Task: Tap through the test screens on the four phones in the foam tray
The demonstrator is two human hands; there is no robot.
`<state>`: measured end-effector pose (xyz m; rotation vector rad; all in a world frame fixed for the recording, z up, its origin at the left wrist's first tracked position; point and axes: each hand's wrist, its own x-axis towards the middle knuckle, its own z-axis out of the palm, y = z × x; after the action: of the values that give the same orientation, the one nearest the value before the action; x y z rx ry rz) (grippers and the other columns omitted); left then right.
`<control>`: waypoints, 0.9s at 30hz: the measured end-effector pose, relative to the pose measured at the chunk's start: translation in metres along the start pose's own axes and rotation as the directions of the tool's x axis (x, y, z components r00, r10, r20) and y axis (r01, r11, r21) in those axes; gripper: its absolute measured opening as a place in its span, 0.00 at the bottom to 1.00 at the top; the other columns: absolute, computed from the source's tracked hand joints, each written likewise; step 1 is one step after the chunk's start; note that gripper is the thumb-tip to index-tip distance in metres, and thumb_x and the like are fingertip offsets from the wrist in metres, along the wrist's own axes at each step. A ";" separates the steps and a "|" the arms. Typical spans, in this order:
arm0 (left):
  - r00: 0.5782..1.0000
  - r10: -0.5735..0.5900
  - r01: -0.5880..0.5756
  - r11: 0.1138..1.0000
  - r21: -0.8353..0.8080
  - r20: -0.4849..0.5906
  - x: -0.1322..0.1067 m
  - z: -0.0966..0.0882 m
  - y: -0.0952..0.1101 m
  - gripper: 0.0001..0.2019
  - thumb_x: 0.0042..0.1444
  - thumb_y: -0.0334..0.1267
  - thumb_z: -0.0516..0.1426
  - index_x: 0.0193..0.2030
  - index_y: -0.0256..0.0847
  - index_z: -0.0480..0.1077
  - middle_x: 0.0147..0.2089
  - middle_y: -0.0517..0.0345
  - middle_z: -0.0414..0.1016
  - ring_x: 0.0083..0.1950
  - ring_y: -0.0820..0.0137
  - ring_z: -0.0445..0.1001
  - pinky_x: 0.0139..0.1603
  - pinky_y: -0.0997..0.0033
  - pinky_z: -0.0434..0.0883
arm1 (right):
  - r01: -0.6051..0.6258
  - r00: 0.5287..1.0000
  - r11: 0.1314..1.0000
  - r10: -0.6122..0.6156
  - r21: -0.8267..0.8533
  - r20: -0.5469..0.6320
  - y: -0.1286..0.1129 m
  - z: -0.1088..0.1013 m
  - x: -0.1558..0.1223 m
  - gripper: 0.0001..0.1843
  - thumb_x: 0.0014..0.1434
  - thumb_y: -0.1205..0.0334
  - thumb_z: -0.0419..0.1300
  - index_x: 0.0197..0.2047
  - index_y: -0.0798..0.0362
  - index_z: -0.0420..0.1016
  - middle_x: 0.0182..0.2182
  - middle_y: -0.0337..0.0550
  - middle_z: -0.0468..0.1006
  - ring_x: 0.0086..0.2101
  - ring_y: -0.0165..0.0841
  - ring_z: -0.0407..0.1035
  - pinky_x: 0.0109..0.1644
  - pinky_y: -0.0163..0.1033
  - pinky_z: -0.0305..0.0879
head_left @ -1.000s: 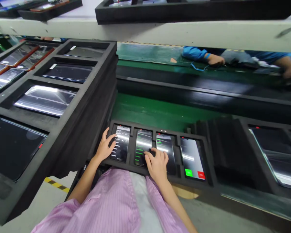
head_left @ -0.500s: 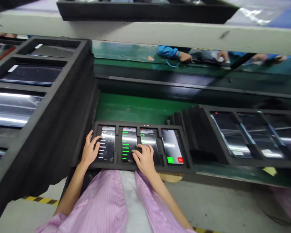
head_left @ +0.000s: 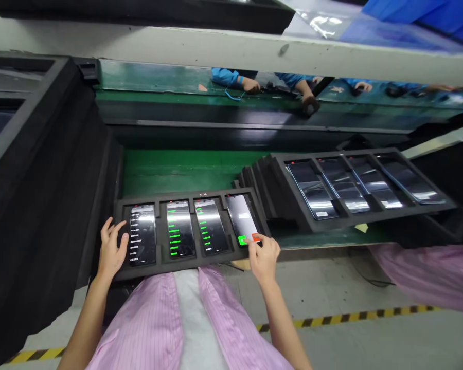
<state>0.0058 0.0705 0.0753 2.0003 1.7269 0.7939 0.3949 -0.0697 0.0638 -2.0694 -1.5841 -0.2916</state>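
Note:
A black foam tray (head_left: pixel 160 259) lies in front of me with several lit smartphones in its slots. My left hand (head_left: pixel 112 251) is at the tray's left end, fingers apart, beside the leftmost phone (head_left: pixel 142 235), which shows lines of white text. Two middle phones, the left one (head_left: pixel 180 228) and the right one (head_left: pixel 212 226), show green lines. Over the lower edge of the rightmost phone (head_left: pixel 240 216) is my right hand (head_left: pixel 264 257), its index finger reaching to the green button on the pale screen. A red button there is partly covered. The right hand holds nothing.
At the left rises a tall stack of black foam trays (head_left: pixel 42 180). Another stack at the right bears a tray of dark phones (head_left: pixel 312 187). Co-workers' hands (head_left: pixel 250 85) and blue sleeves show beyond, under a white shelf edge (head_left: pixel 139 43).
My right hand has moved right, from the middle phones to the rightmost phone. The third phone now shows more green lines. The view has swung right; my left hand stays by the tray's left end.

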 end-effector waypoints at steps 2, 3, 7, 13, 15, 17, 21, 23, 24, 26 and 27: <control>1.000 -0.010 0.010 1.000 0.012 -0.004 0.001 -0.001 0.002 0.19 0.59 0.46 0.46 0.51 0.38 0.66 0.63 0.43 0.50 0.60 0.56 0.62 0.61 0.51 0.61 | 0.008 1.000 1.000 -0.008 -0.024 0.008 -0.001 0.001 -0.001 0.20 0.62 0.62 0.45 0.30 0.50 0.77 0.37 0.46 0.70 0.41 0.36 0.60 0.52 0.48 0.51; 1.000 -0.016 0.016 1.000 0.017 -0.010 0.001 -0.002 0.003 0.19 0.59 0.46 0.46 0.51 0.39 0.66 0.63 0.44 0.51 0.60 0.56 0.62 0.60 0.51 0.61 | -0.001 1.000 1.000 0.001 -0.026 -0.006 -0.002 0.002 0.000 0.20 0.62 0.63 0.44 0.31 0.51 0.77 0.37 0.46 0.70 0.40 0.36 0.60 0.52 0.48 0.51; 1.000 -0.006 0.006 0.999 0.032 -0.004 0.003 -0.004 0.007 0.17 0.60 0.44 0.45 0.50 0.43 0.68 0.63 0.50 0.55 0.60 0.59 0.62 0.59 0.54 0.63 | -0.015 0.999 0.999 0.017 0.043 -0.040 -0.019 0.011 0.014 0.21 0.62 0.63 0.42 0.36 0.52 0.77 0.36 0.47 0.69 0.40 0.37 0.60 0.50 0.48 0.53; 0.997 0.068 -0.072 0.991 0.109 0.039 0.005 -0.004 0.009 0.17 0.59 0.39 0.46 0.49 0.45 0.71 0.62 0.51 0.57 0.61 0.58 0.60 0.59 0.53 0.63 | 0.196 0.971 0.947 -0.224 0.255 0.086 -0.094 0.036 0.043 0.19 0.62 0.63 0.42 0.40 0.50 0.75 0.39 0.46 0.69 0.43 0.36 0.61 0.55 0.49 0.51; 0.996 0.072 -0.079 0.988 0.129 0.058 0.005 -0.004 0.010 0.17 0.59 0.38 0.47 0.51 0.47 0.70 0.64 0.52 0.55 0.61 0.58 0.59 0.59 0.52 0.62 | 0.245 0.951 0.924 -0.287 0.293 0.110 -0.113 0.042 0.048 0.19 0.63 0.63 0.42 0.40 0.50 0.74 0.40 0.45 0.69 0.44 0.35 0.61 0.56 0.49 0.50; 0.994 0.072 -0.084 0.986 0.142 0.084 0.005 -0.003 0.012 0.17 0.58 0.38 0.48 0.53 0.48 0.69 0.65 0.53 0.52 0.61 0.57 0.58 0.59 0.50 0.61 | 0.262 0.943 0.913 -0.310 0.312 0.116 -0.123 0.046 0.051 0.18 0.63 0.63 0.42 0.40 0.50 0.74 0.40 0.45 0.69 0.44 0.35 0.61 0.55 0.49 0.50; 0.992 0.051 -0.069 0.985 0.156 0.120 0.005 -0.001 0.014 0.17 0.58 0.39 0.49 0.53 0.49 0.68 0.67 0.52 0.49 0.60 0.55 0.57 0.58 0.47 0.60 | 0.253 0.949 0.919 -0.296 0.301 0.107 -0.123 0.049 0.052 0.18 0.63 0.63 0.42 0.40 0.51 0.73 0.40 0.46 0.69 0.44 0.36 0.61 0.55 0.50 0.51; 0.992 0.033 -0.049 0.991 0.125 0.122 0.006 0.000 0.013 0.17 0.58 0.39 0.48 0.53 0.48 0.68 0.67 0.51 0.47 0.61 0.55 0.56 0.59 0.46 0.59 | 0.240 0.954 0.926 -0.281 0.292 0.104 -0.121 0.050 0.051 0.19 0.63 0.63 0.41 0.40 0.51 0.73 0.39 0.46 0.69 0.43 0.36 0.61 0.55 0.50 0.50; 0.993 0.021 -0.032 0.995 0.089 0.114 0.006 0.001 0.011 0.17 0.59 0.39 0.48 0.53 0.48 0.68 0.67 0.51 0.46 0.62 0.55 0.56 0.60 0.47 0.59 | 0.236 0.955 0.927 -0.276 0.290 0.104 -0.121 0.050 0.049 0.18 0.63 0.63 0.42 0.40 0.51 0.73 0.39 0.46 0.69 0.43 0.36 0.61 0.55 0.50 0.50; 0.997 -0.018 0.020 1.000 -0.019 0.079 0.006 0.003 0.005 0.18 0.60 0.39 0.46 0.56 0.48 0.65 0.67 0.50 0.45 0.61 0.58 0.57 0.61 0.49 0.58 | 0.237 0.954 0.923 -0.280 0.301 0.106 -0.125 0.051 0.046 0.18 0.63 0.63 0.42 0.40 0.51 0.74 0.39 0.46 0.69 0.43 0.36 0.61 0.55 0.51 0.50; 0.997 -0.047 0.051 0.995 -0.080 0.059 0.007 0.004 0.001 0.19 0.59 0.38 0.47 0.57 0.48 0.63 0.67 0.50 0.44 0.61 0.60 0.58 0.61 0.51 0.58 | 0.242 0.950 0.918 -0.290 0.313 0.114 -0.129 0.051 0.043 0.18 0.63 0.63 0.42 0.40 0.51 0.74 0.39 0.46 0.69 0.43 0.36 0.61 0.55 0.50 0.50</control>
<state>0.0100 0.0770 0.0739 1.9014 1.6780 0.7711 0.2788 0.0170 0.0748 -1.6831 -1.8819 0.0201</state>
